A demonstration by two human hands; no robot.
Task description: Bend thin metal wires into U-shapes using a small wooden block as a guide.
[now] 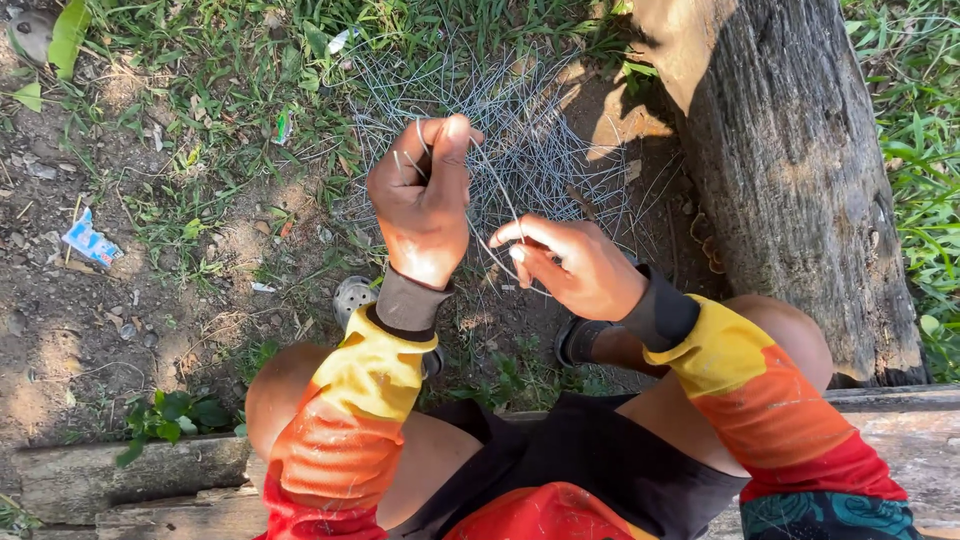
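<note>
Left hand [420,195] pinches thin wire strands [500,200]; right hand [572,265] grips them lower, above wire mesh [520,130] on ground beside log [790,170].

dirt ground [70,330] | grass [240,60] | tree trunk [800,170] | sunlit, dappled shade

Left hand [420,200] raised, fingers curled, thumb up; right hand [570,265] lower, fingertips pinched together; both forearms in sleeves.

Yellow-to-orange-to-red sleeves [350,410] with dark grey cuffs, silvery grey wire mesh [520,140], grey-brown tree trunk [790,170], black shorts [590,450]
</note>
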